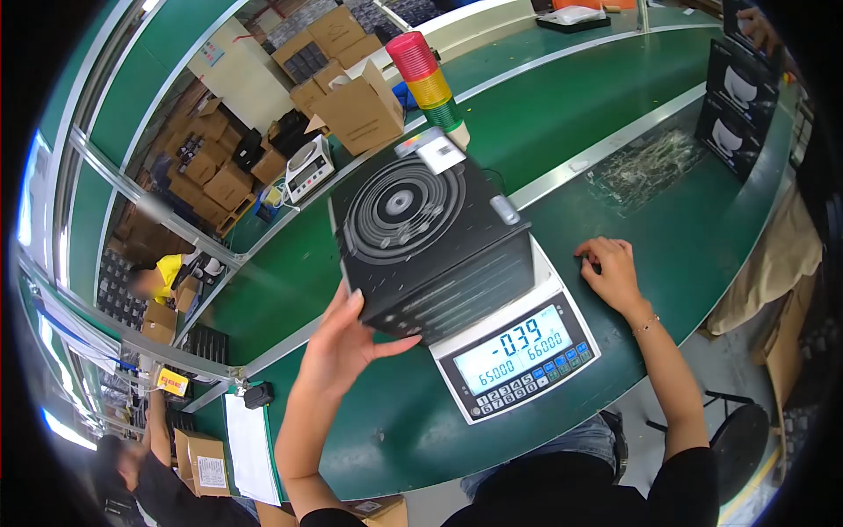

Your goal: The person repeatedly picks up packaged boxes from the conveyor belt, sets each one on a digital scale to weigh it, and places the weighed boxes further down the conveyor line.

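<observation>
A black printed box [439,250] with a ring pattern on top is tilted above the weighing scale [520,358]. My left hand [344,338] grips the box at its near left corner, thumb along the front edge and the fingers on the left side. The scale's lit display reads -0.39. To the right of the scale, my right hand [610,270] rests on the green table [562,457], fingers loosely curled and holding nothing I can see. A white label [439,155] lies on the far part of the box top.
A red, yellow and green signal tower [426,83] stands behind the box. Stacked black boxes [738,110] stand at the right, with another person's hand [760,28] above. A second scale [309,171] and an open carton [360,110] are farther back. Papers [252,443] lie at the left.
</observation>
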Available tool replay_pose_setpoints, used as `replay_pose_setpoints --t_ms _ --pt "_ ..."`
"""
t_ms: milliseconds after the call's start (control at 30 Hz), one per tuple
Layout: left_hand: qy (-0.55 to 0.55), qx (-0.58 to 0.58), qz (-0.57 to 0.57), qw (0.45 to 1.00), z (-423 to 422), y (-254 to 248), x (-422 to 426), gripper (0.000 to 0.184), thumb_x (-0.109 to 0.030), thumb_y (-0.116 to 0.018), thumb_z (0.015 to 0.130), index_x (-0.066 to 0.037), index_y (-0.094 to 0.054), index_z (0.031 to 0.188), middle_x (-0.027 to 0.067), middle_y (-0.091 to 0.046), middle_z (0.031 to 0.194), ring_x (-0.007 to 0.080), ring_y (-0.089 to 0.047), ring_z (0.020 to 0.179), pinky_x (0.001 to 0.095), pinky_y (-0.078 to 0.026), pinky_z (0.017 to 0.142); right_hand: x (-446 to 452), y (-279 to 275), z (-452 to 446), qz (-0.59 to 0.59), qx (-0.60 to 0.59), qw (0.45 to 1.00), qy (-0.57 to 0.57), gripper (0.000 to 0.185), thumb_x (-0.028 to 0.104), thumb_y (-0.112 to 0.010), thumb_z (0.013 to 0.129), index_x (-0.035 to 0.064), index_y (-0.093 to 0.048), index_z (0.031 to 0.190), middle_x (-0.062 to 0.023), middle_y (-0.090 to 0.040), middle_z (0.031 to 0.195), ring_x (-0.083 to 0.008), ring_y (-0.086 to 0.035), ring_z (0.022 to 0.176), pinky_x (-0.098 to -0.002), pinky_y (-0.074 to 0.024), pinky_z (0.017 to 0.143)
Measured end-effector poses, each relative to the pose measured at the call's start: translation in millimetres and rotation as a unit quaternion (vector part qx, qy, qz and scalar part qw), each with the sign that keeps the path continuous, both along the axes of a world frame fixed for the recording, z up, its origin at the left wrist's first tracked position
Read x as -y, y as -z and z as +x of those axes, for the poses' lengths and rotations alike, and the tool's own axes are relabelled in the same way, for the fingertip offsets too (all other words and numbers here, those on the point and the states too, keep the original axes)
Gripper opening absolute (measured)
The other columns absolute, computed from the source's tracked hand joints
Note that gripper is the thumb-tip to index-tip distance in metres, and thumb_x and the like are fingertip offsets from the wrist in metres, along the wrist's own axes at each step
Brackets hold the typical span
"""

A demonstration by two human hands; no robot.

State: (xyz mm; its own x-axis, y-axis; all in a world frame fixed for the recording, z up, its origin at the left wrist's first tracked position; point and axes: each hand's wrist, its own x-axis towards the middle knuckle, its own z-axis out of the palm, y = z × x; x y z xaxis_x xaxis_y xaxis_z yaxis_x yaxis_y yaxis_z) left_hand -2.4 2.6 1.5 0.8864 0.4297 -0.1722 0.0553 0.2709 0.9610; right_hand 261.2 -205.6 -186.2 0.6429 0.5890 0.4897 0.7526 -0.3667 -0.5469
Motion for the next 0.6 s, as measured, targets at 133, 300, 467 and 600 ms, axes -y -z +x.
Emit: replay_pose_setpoints --t_ms 133,300,467,600 --pt "0.029 -0.011 0.07 0.997 0 21 -13 0.063 -0.039 -0.04 0.089 -0.012 -0.017 0.141 0.01 -0.04 0.132 0.0248 -0.046 0.115 0.0501 -0.045 0.086 1 -3 -2 0.002 0.005 1.0 -0.002 0.011 0.008 -0.056 0.072 0.0096 -0.06 0.082 -0.002 -0.05 0.067 -0.0183 -0.052 0.069 -0.0346 -0.0334 0.083" --pt "-0.078 0.014 0.095 0.992 -30 86 -47 0.047 -0.035 -0.041 0.091 -0.008 -0.041 0.129 0.0121 -0.055 0.115 0.0221 -0.056 0.102 0.0398 -0.046 0.086 3 -2 -2 0.008 0.0 1.0 -0.008 0.013 0.008 -0.057 0.07 0.0093 -0.06 0.083 -0.0024 -0.051 0.069 -0.0186 -0.052 0.071 -0.0351 -0.0335 0.084" --pt "-0.322 -0.034 0.242 0.915 -69 172 -66 0.023 -0.021 -0.048 0.089 -0.005 -0.057 0.101 0.0049 -0.061 0.08 0.0113 -0.056 0.072 0.0232 -0.043 0.065 4 -3 -1 -0.006 -0.001 1.0 -0.01 0.015 0.009 -0.056 0.07 0.0095 -0.06 0.084 -0.0033 -0.051 0.07 -0.0198 -0.053 0.073 -0.0358 -0.0334 0.084" --pt "-0.273 -0.047 0.31 0.91 -68 181 -49 0.019 -0.011 -0.046 0.088 -0.001 -0.062 0.092 0.0035 -0.06 0.074 0.0085 -0.053 0.068 0.0208 -0.04 0.063 3 -4 -1 -0.013 -0.005 1.0 -0.013 0.015 0.01 -0.056 0.07 0.0095 -0.06 0.085 -0.0035 -0.051 0.071 -0.0203 -0.053 0.074 -0.036 -0.0333 0.084"
